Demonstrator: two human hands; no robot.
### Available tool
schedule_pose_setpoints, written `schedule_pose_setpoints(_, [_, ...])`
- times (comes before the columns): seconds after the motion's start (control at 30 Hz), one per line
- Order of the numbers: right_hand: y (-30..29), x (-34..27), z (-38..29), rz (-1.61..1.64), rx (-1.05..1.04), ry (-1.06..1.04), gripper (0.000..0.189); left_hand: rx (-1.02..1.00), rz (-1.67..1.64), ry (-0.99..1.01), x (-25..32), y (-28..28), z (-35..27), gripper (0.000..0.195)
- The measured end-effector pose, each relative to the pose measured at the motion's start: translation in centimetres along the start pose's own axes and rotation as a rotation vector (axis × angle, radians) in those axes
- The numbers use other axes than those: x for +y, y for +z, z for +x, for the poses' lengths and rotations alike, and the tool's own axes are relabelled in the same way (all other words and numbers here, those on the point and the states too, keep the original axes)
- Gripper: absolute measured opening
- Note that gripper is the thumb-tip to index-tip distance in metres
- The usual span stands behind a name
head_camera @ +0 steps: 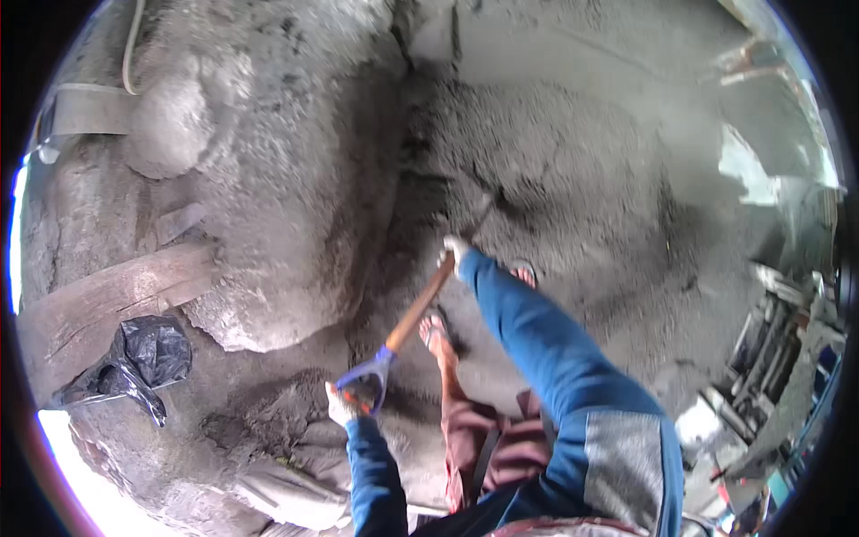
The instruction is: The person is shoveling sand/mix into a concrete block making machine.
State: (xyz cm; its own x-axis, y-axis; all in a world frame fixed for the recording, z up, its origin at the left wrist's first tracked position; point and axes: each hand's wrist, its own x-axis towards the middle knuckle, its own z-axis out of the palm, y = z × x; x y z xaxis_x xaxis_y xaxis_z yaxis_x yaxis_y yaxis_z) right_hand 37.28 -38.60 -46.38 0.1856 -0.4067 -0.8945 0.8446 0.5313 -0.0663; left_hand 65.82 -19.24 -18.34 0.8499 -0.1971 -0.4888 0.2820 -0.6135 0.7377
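My left hand point(343, 405), in a pale glove, is closed around the orange grip of a blue D-shaped handle point(381, 368). From there the wooden shaft point(419, 305) of a shovel slants up and away to the right. Lower on the shaft, near the blade end, my gloved right hand point(455, 254) holds it. The shovel's metal end point(488, 207) meets loose grey powdery soil point(550, 154); the blade itself is blurred and partly hidden. My sandalled feet point(436, 332) stand on the ground just under the shaft.
To the left rises a large rough grey mass point(288, 201), with a thick wooden beam point(134, 288) against it. A black plastic bag point(158, 352) lies beside the beam. Several dusty wood pieces point(758, 342) are piled at right. A pale hose point(131, 50) hangs at upper left.
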Motion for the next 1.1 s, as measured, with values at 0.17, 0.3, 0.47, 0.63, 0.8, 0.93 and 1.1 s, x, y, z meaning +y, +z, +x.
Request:
schedule_pose_setpoints(0.17, [-4.6,2.9,-0.7,-0.043,0.288,-0.005,0.018,0.056,-0.044,-0.275,-3.9,-4.8,0.4,0.055])
schedule_pose_setpoints(0.3, [-7.8,3.8,-8.3,-0.004,0.327,-0.074,0.023,-0.012,0.063,-0.347,-4.9,-9.5,-0.2,0.063])
schedule_pose_setpoints(0.47, [-11.9,1.1,-20.3,0.156,0.389,-0.115,0.027,-0.262,0.137,-0.400,-2.4,-10.4,-0.4,0.066])
schedule_pose_setpoints(0.63, [-14.4,-8.1,-35.1,0.340,0.719,-0.512,0.021,-0.629,0.356,-0.390,1.3,-0.4,-5.3,0.069])
schedule_pose_setpoints(0.8, [-17.9,-20.9,-53.2,0.434,0.344,-1.033,0.011,-1.053,0.337,-0.121,7.9,12.6,-22.3,0.061])
schedule_pose_setpoints(0.93, [-21.3,-33.3,-67.9,0.567,-0.096,-1.370,0.012,-1.561,0.073,0.160,16.1,18.5,-42.5,0.055])
schedule_pose_setpoints(1.1, [-29.4,-42.9,-82.2,0.649,0.093,-1.643,0.008,-1.729,-0.338,1.518,20.1,17.2,-62.8,0.034])
